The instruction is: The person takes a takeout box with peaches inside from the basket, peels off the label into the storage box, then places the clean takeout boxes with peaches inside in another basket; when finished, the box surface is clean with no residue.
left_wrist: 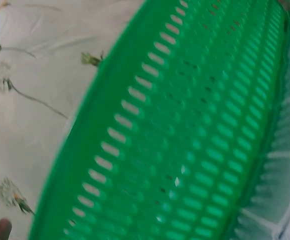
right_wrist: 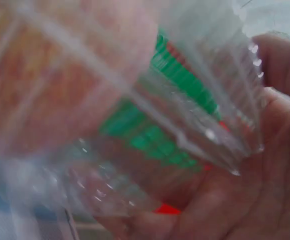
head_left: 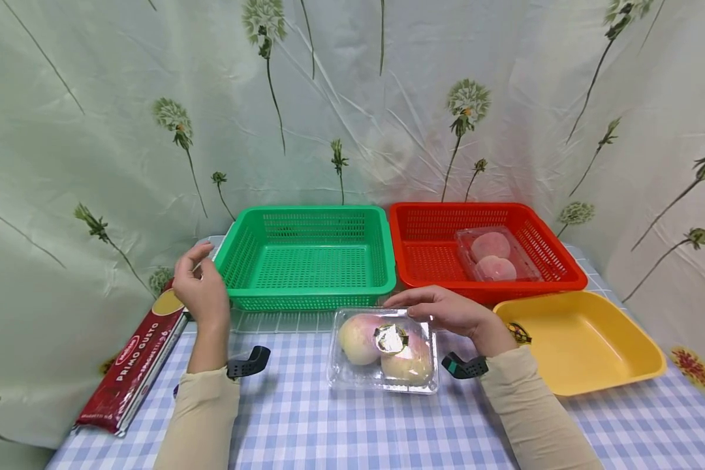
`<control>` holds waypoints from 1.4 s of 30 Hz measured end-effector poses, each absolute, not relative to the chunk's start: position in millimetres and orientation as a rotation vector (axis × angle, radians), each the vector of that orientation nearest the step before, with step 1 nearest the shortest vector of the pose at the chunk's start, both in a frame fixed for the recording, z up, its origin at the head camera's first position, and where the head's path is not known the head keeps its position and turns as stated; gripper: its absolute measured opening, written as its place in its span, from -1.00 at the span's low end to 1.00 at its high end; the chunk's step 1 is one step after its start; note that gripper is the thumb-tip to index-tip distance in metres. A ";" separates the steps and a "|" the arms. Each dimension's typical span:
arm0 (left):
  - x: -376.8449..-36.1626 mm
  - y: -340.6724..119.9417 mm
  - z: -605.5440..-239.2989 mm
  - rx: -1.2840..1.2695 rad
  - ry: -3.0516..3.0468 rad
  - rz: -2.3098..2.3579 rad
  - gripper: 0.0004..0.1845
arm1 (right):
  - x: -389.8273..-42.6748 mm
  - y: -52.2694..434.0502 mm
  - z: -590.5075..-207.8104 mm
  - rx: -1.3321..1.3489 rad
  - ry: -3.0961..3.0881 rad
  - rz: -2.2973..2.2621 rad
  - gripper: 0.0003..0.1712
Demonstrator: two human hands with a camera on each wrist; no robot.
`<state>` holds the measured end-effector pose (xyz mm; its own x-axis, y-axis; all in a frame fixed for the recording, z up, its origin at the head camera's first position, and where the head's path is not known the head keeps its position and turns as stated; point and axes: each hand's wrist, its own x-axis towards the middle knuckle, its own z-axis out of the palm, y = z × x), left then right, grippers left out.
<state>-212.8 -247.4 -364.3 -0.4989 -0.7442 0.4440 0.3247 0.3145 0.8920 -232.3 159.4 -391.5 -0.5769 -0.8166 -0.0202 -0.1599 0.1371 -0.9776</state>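
1. Grasp step: right hand (head_left: 446, 312) curls over the peach box (head_left: 383, 350) at the table's (head_left: 305, 418) centre.
2. Left hand (head_left: 200, 287) hangs relaxed, holding nothing, beside the green basket (head_left: 308, 258) at 11 o'clock.
3. Next calls for a firm lift.

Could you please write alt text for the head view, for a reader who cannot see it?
A right hand grips a clear clamshell of peaches on a checked table; the left hand hovers beside a green basket. A red basket holds another clamshell.
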 end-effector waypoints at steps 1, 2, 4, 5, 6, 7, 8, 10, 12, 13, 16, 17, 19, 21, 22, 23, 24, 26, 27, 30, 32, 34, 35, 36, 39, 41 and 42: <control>-211.3 -244.5 -361.5 0.358 -1.601 -1.395 -0.71 | -232.4 160.4 -391.2 -0.940 1.865 -1.462 -0.56; -210.0 -241.7 -358.7 0.325 -1.595 -1.415 -0.72 | -232.4 161.2 -390.7 -0.947 1.889 -1.446 -0.56; -207.5 -235.9 -353.2 0.245 -1.588 -1.455 -0.72 | -232.4 162.4 -389.9 -0.963 1.919 -1.420 -0.56; -205.7 -232.8 -350.3 0.205 -1.599 -1.474 -0.72 | -232.3 162.8 -389.2 -0.966 1.931 -1.409 -0.56; -203.8 -229.9 -347.3 0.153 -1.616 -1.494 -0.73 | -232.2 163.0 -388.8 -0.969 1.939 -1.402 -0.56; -202.2 -227.4 -344.8 0.101 -1.647 -1.509 -0.74 | -232.2 163.1 -388.3 -0.966 1.952 -1.397 -0.56; -200.6 -225.0 -342.4 0.038 -1.680 -1.537 -0.75 | -232.1 163.1 -388.1 -0.960 1.963 -1.394 -0.57; -196.0 -219.9 -338.0 -0.103 -1.777 -1.597 -0.77 | -232.1 163.0 -387.9 -0.942 1.982 -1.397 -0.58; -191.7 -215.2 -334.1 -0.262 -1.917 -1.656 -0.78 | -232.1 162.2 -388.6 -0.934 2.009 -1.395 -0.60; -189.9 -212.9 -332.8 -0.345 -1.998 -1.690 -0.78 | -232.3 161.8 -389.3 -0.929 2.022 -1.394 -0.61; -185.3 -205.4 -329.9 -0.585 -2.297 -1.740 -0.73 | -232.7 160.2 -391.6 -0.918 2.065 -1.377 -0.62; -184.2 -202.7 -329.2 -0.657 -2.406 -1.733 -0.72 | -232.4 159.5 -391.5 -0.917 2.081 -1.365 -0.62; -182.5 -197.1 -329.3 -0.779 -2.606 -1.708 -0.68 | -231.4 158.5 -390.2 -0.910 2.113 -1.330 -0.61; -181.6 -191.1 -330.7 -0.855 -2.764 -1.666 -0.67 | -229.0 158.2 -386.6 -0.912 2.151 -1.280 -0.59; -181.7 -188.4 -331.9 -0.879 -2.829 -1.642 -0.66 | -227.6 158.3 -384.3 -0.918 2.171 -1.252 -0.58; -181.8 -186.0 -333.4 -0.888 -2.884 -1.622 -0.66 | -225.7 158.5 -381.4 -0.932 2.190 -1.221 -0.56; -182.2 -183.9 -335.3 -0.886 -2.933 -1.606 -0.66 | -224.0 158.9 -378.5 -0.945 2.204 -1.194 -0.55; -182.6 -180.5 -338.8 -0.866 -3.023 -1.556 -0.65 | -220.0 159.8 -372.5 -0.973 2.240 -1.144 -0.53; -182.8 -179.5 -340.8 -0.864 -3.062 -1.528 -0.63 | -218.0 160.1 -369.8 -0.984 2.261 -1.121 -0.52; -182.2 -177.4 -344.9 -0.861 -3.171 -1.419 -0.54 | -211.7 158.8 -361.4 -1.003 2.311 -1.084 -0.52; -181.9 -176.7 -347.9 -0.867 -3.227 -1.359 -0.46 | -208.3 157.1 -357.4 -1.006 2.346 -1.072 -0.52; -182.3 -176.3 -350.8 -0.887 -3.264 -1.328 -0.38 | -205.2 154.7 -354.1 -1.017 2.364 -1.069 -0.52; -182.6 -175.9 -352.7 -0.896 -3.278 -1.320 -0.34 | -204.2 153.4 -353.4 -1.026 2.371 -1.066 -0.52; -183.4 -175.2 -354.9 -0.918 -3.284 -1.316 -0.31 | -203.3 152.2 -352.7 -1.030 2.380 -1.062 -0.52; -186.3 -173.3 -362.7 -0.995 -3.292 -1.334 -0.17 | -201.6 149.3 -351.8 -1.031 2.410 -1.042 -0.52; -188.2 -171.4 -368.8 -1.034 -3.295 -1.346 -0.05 | -201.1 148.1 -351.7 -1.028 2.416 -1.035 -0.52; -189.1 -170.5 -371.8 -1.051 -3.293 -1.351 0.01 | -200.8 147.7 -351.5 -1.027 2.415 -1.033 -0.52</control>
